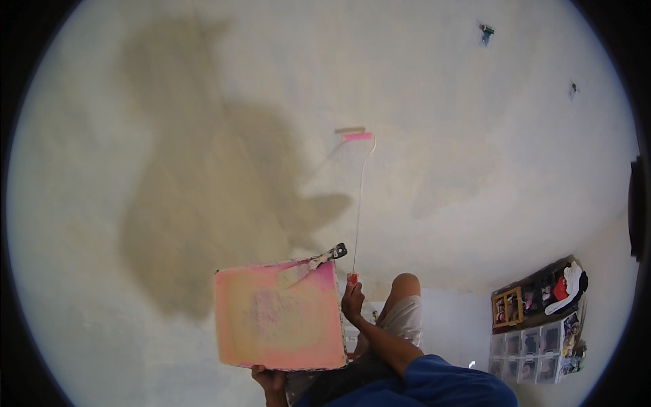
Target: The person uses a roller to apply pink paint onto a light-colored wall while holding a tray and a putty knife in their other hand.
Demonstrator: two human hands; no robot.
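My right hand [352, 302] is wrapped round the red handle of a long, thin-framed paint roller [359, 203]. Its small pink roller sleeve [357, 137] is up at the pale wall, with a shadow just above it; whether it touches the wall I cannot tell. Below and to the left, my left hand [270, 378] grips the lower edge of a square paint tray [237, 342] smeared with pink and yellowish paint. A flat paintbrush [315, 262], its dark handle sticking out past the corner, lies across the tray's upper right edge.
The pale, patchy wall [434, 95] fills most of the view, with my large shadow at left. Two small fixtures, one of them a dark fitting [485, 34], sit at upper right. Clear plastic drawers [525, 349] and a wooden frame [508, 307] stand at lower right.
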